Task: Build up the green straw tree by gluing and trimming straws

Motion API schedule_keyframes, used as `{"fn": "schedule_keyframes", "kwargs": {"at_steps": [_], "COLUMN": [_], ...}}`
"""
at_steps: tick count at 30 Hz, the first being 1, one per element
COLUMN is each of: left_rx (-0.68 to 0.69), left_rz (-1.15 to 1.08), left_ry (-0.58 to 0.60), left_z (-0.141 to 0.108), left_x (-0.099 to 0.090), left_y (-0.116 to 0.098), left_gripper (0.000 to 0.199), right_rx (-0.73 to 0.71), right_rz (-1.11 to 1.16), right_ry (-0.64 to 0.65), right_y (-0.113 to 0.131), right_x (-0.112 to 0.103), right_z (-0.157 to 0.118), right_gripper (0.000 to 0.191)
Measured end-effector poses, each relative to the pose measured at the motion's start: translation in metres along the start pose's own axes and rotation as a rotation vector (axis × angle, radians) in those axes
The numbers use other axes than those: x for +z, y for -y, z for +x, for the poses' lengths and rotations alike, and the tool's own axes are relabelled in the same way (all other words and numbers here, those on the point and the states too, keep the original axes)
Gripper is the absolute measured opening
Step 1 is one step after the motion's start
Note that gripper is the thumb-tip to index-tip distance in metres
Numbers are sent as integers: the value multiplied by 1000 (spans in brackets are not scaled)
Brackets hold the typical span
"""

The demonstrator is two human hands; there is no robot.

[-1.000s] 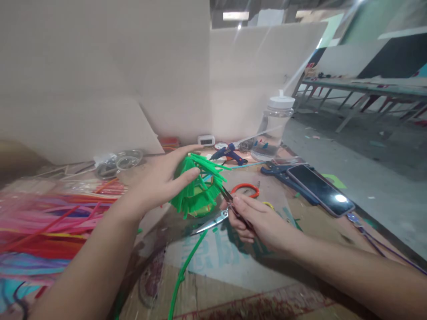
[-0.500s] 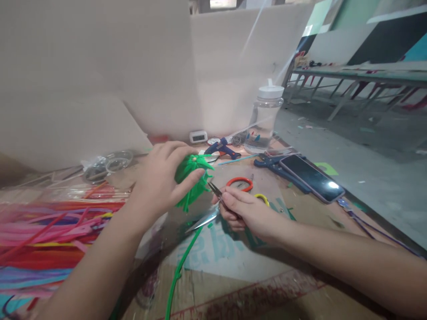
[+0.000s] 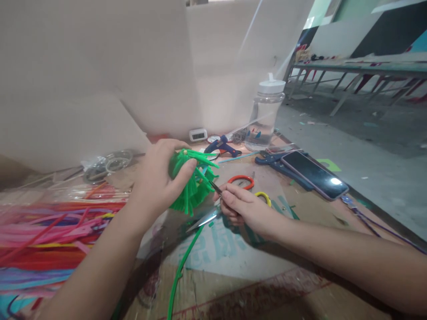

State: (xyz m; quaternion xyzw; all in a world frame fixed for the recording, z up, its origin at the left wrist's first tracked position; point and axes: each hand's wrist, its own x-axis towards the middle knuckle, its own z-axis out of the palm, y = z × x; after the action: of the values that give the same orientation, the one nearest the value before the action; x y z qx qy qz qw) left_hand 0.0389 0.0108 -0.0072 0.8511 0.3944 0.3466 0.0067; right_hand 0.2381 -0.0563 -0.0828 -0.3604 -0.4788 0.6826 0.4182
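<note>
My left hand (image 3: 163, 178) is wrapped round a bushy green pipe-cleaner piece (image 3: 191, 189), whose strands fan out to the right and downward. In my right hand (image 3: 238, 206) are thin dark tweezers (image 3: 215, 187), their tips touching or very near the green strands. Below my right hand lie scissors with a red handle loop (image 3: 245, 178), a yellow loop (image 3: 265, 195) and a silver blade (image 3: 203, 221). One long green stem (image 3: 178, 275) runs down from the blade toward the near edge.
Colourful pipe cleaners (image 3: 60, 231) lie at the left. Behind are a blue glue gun (image 3: 222, 146), a small white timer (image 3: 198, 134) and a water bottle (image 3: 265, 115). To the right are blue pliers (image 3: 280, 171) and a phone (image 3: 315, 174). A white panel (image 3: 133, 75) stands behind.
My left hand and the green piece have shifted slightly left and turned, so more strands show spread out. The tweezers now point at the strands, with my right hand barely moved.
</note>
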Motion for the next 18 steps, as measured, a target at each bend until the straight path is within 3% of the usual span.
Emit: {"fn": "schedule_keyframes", "kwargs": {"at_steps": [18], "left_rx": [63], "left_rz": [51], "left_ry": [-18], "left_z": [0], "left_x": [1], "left_y": [-1], "left_gripper": [29], "right_rx": [13], "right_rz": [20], "right_ry": [-14], "right_y": [4], "right_x": [3], "right_z": [-2], "right_gripper": [43]}}
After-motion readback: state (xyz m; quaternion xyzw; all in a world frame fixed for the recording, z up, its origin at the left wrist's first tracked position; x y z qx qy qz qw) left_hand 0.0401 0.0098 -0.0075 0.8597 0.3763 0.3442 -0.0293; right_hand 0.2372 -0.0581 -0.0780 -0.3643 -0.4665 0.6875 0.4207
